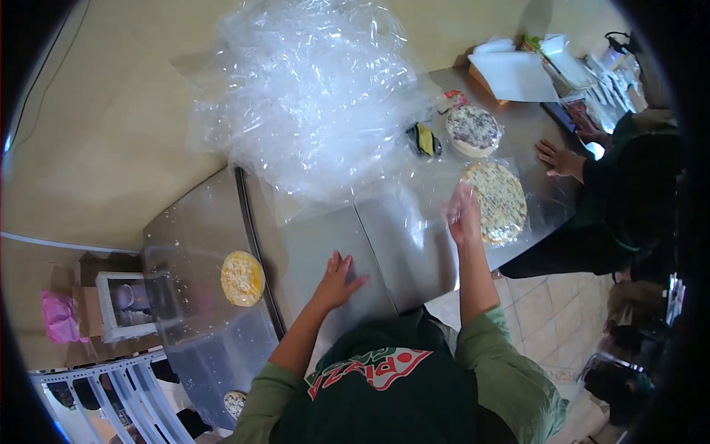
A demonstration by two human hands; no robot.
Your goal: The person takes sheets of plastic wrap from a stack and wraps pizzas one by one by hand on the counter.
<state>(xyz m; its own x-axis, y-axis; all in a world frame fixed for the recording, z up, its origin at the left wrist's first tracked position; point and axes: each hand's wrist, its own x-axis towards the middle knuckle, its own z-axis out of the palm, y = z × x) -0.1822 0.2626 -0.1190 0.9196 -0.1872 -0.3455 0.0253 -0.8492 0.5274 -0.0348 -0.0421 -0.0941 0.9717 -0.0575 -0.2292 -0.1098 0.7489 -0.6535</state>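
My left hand (339,283) is above the bare metal tabletop (325,237), its fingers apart and nothing in it. My right hand (464,212) is at the left edge of a large wrapped pizza (497,203); its fingers are blurred, and whether they hold any film cannot be made out. Just behind that pizza sits a smaller stack of round pizzas (473,131). A black and yellow item (424,140) rests left of the stack. Beyond my hands rises a big heap of clear plastic bags (318,96). One uncovered pizza (242,279) lies on the left-hand metal surface.
At the right, a co-worker's hand (562,160) rests on the table, with their other hand near a dark device. A box with white paper (514,76) stands at the back right. Part of another pizza (235,403) shows at the lower left, near a grey rack (122,399).
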